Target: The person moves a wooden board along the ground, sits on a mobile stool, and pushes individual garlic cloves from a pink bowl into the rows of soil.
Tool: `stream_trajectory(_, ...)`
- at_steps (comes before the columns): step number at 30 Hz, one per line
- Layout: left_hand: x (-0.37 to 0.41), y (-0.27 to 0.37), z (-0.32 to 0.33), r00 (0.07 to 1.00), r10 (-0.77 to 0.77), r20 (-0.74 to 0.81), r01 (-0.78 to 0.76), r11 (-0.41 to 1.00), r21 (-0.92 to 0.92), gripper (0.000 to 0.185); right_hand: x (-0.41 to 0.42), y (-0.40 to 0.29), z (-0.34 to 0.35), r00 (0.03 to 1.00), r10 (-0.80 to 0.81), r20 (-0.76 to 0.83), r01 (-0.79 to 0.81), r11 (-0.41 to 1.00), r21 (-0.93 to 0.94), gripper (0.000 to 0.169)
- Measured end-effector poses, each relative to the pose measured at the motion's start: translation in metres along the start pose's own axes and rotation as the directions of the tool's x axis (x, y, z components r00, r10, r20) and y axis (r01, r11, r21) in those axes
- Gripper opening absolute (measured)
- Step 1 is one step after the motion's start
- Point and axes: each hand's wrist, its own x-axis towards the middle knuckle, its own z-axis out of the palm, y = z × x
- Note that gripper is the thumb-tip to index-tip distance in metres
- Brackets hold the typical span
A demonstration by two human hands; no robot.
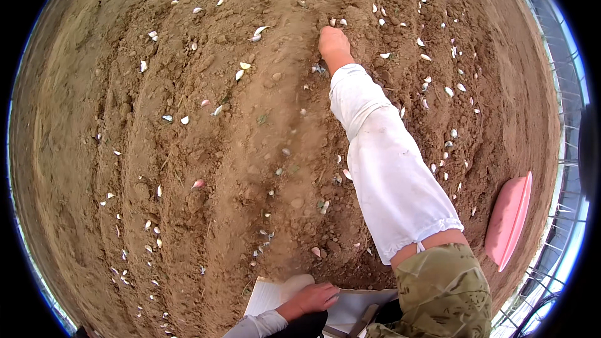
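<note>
My right hand (335, 46), in a long white sleeve cover (394, 164), reaches forward to the tilled soil (225, 150). Its fingers are curled and point down, so I cannot tell whether they hold anything. Just beyond the knuckles a garlic clove (333, 22) shows at the soil surface, with a second white clove (343, 22) close beside it. My left hand (318, 296) rests low in the view over a dark knee (300, 326); its fingers are loosely bent and their undersides are hidden. Pale garlic cloves (239, 75) lie scattered in rough rows on both sides.
A pink plastic basin (508, 220) sits tilted at the right. Below my hands is a white box or board (263, 298), partly covered by my legs. Shallow furrows run away from me, and a metal-framed greenhouse wall (568, 141) curves along the right edge.
</note>
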Motion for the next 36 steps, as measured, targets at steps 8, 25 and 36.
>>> stream_trajectory(8,0.003,0.006,-0.001,0.999,-0.027,0.032,0.024,0.996,0.085,0.021,0.012,0.027,0.009,0.991,-0.118,-0.060,0.113,0.991,-0.077,0.020)
stream_trajectory(25,0.005,0.008,0.006,0.994,-0.107,0.019,0.102,0.978,0.180,0.022,-0.054,0.166,-0.060,0.887,-0.212,-0.411,0.180,0.977,-0.114,0.015)
stream_trajectory(36,0.004,0.009,0.008,0.990,-0.138,-0.017,0.139,0.981,0.137,0.020,-0.014,0.161,-0.030,0.966,-0.204,-0.160,0.177,0.970,-0.166,0.016)
